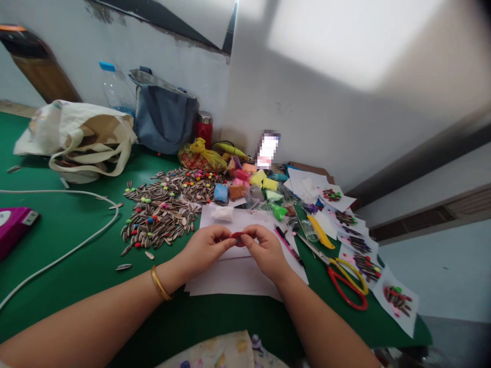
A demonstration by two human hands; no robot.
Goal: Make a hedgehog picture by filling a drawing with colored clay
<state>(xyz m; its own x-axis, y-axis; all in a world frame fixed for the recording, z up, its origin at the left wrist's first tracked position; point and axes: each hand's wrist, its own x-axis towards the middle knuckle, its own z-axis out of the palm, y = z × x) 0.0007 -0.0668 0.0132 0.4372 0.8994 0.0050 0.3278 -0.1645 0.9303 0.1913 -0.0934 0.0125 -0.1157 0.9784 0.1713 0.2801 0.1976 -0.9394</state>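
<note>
A small red piece of clay (238,238) sits pinched between both my hands above sheets of white paper (245,266). My left hand (207,248), with a gold bangle on the wrist, has its fingers closed on the clay's left side. On the right side, my right hand (264,251) holds the same piece with closed fingers. A heap of striped sunflower seeds (164,209), dotted with small coloured clay balls, lies just left of the paper. Blocks of coloured clay (245,186) lie behind the paper.
Red-and-yellow scissors (345,278), a yellow tool (320,232) and pens lie right of my hands, beside paper cards (360,245) bearing seed pictures. A canvas bag (76,138), a blue bag (164,115), a red flask (204,128) and a white cable (76,240) are on the green table (76,276).
</note>
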